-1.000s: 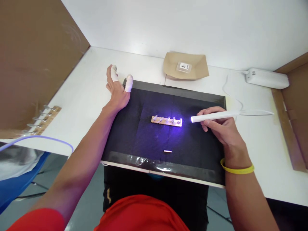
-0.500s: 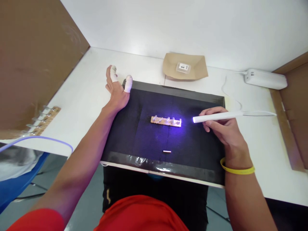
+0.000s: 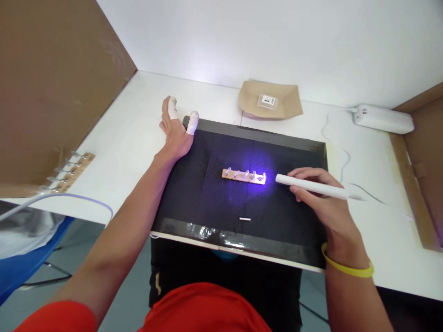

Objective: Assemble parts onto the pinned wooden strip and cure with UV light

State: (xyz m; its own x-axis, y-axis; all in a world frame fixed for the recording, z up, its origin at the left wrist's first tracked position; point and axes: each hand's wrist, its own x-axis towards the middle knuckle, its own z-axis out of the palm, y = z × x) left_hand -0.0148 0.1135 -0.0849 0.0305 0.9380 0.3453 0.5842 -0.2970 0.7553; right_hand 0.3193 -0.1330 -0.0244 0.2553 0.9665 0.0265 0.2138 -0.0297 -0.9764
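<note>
My right hand (image 3: 320, 193) grips a white pen-shaped UV light (image 3: 308, 185) between thumb and fingers, its cord trailing off the back. Purple light from its tip falls on a small cardboard strip (image 3: 238, 178), a short gap to the left. Several little clear pieces, possibly nail tips, stand up or lean along this strip. Fingers spread and nothing in them, my left hand (image 3: 178, 133) is by the far left corner of the black mat (image 3: 204, 203). White finger cots (image 3: 193, 122) cover its thumb and one finger. A small shiny bar (image 3: 245, 219) lies on the mat nearer to me.
At the back is a brown paper tray (image 3: 287, 108) with a small labelled clear box (image 3: 267, 101) inside. A white power bank or adapter (image 3: 384, 119) with a cable sits back right. Another strip with clear pieces (image 3: 78, 173) lies left. Cardboard panels (image 3: 51, 83) flank the table.
My right hand has lowered the UV light's back end toward me, and its tip now points more at the strip's right end. The whole view has shifted slightly. My left hand stays open.
</note>
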